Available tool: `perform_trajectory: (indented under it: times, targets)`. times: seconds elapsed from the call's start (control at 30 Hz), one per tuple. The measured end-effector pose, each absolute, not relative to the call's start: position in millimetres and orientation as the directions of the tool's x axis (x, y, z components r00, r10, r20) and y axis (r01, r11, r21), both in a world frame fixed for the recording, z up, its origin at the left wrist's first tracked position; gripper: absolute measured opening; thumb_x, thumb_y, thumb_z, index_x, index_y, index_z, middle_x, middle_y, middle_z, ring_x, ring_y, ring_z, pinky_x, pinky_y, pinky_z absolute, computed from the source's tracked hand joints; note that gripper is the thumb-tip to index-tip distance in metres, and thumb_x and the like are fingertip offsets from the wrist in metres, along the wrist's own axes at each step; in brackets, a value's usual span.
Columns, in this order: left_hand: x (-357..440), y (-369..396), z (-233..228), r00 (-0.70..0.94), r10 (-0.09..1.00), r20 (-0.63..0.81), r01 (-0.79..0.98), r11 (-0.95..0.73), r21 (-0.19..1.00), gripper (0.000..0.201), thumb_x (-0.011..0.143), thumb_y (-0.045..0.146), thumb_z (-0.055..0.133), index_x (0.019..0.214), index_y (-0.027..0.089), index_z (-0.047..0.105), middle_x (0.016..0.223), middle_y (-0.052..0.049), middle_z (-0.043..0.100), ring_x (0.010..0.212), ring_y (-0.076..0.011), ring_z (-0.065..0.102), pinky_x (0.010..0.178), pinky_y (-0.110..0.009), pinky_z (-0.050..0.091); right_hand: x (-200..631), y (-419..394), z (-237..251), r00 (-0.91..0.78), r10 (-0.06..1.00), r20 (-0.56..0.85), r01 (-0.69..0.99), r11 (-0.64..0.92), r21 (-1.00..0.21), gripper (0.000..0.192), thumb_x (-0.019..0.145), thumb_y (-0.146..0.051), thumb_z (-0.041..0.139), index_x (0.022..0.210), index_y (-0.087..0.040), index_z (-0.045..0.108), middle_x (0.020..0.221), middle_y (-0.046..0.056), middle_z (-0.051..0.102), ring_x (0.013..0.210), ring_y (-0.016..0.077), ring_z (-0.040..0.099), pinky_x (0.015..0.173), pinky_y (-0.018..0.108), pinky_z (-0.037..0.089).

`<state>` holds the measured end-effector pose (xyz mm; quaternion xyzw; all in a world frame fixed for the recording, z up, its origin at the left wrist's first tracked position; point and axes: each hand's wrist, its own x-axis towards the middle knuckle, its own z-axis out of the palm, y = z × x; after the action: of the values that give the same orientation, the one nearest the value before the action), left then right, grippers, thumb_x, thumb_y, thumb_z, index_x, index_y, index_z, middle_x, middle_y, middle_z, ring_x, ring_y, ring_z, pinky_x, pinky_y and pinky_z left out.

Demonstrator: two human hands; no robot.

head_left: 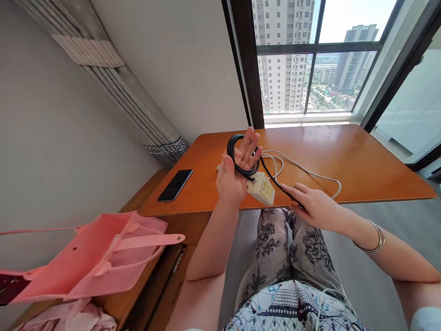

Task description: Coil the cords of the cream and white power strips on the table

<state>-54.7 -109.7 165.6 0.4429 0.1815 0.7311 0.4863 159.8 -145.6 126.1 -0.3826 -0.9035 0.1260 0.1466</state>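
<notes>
Near the middle of the frame your left hand [237, 168] stood raised above the near edge of the wooden table [361, 161], palm turned toward you, fingers [248, 142] straight and slightly spread. The black cable [241, 171] was wound in loops around that hand: the coil passed over the palm just below the fingers and arched up behind them at the upper left of the hand, so the fingertips rose through and above the ring. Your thumb lay at the left side of the coil, beside it.

From the coil's lower right the cable ran taut down toward the right of the frame, into your right hand [315, 207]. That hand lay low, over the table's edge, its fingers stretched out close together and pointing left along the cable; the line vanished under them, and whether they pinched it or only guided it could not be told.

Just below your left hand, a white adapter block [262, 188] sat at the table's rim, touching the coil's bottom. A white cord [310, 172] looped on the tabletop behind the cable.

A dark phone [175, 185] lay on the table, centre left, well apart from your hands. A pink bag [103, 257] stood at lower left.
</notes>
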Motion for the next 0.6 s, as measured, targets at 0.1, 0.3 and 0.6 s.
perform_trajectory:
  times: [0.1,0.3,0.6]
  targets:
    - [-54,-110,162,-0.068,0.862,0.503,-0.517,-0.462,0.721,0.042,0.085,0.061,0.065,0.078,0.021,0.057,0.154,-0.006,0.049,0.146,-0.0330,0.040,0.114,-0.049,0.046,159,-155,154,-0.745,0.646,0.165,0.514,0.714,-0.475,0.058,0.096,-0.024,0.051,0.153,-0.016,0.037,0.106,0.012,0.063,0.088,0.0218,0.063,0.079,0.037,0.052]
    - [-51,-119,157,0.121,0.859,0.497,-0.499,-0.380,0.779,0.041,0.078,0.057,0.075,0.076,0.020,0.056,0.149,-0.007,0.055,0.130,-0.0321,0.059,0.100,-0.040,0.055,154,-161,190,-0.853,0.495,0.168,0.166,0.562,-0.810,0.031,0.093,-0.023,0.058,0.122,-0.017,0.067,0.090,0.004,0.063,0.074,0.0113,0.057,0.065,0.023,0.048]
    - [-41,-129,151,0.246,0.959,0.138,-0.592,0.036,0.805,0.021,0.084,0.037,0.073,0.088,0.021,0.061,0.111,-0.008,0.076,0.057,-0.0118,0.064,0.051,-0.023,0.047,135,-147,191,-0.885,0.410,0.223,-0.169,0.164,-0.972,0.031,0.089,-0.033,0.065,0.115,-0.016,0.068,0.088,0.004,0.068,0.079,0.0138,0.068,0.072,0.027,0.057]
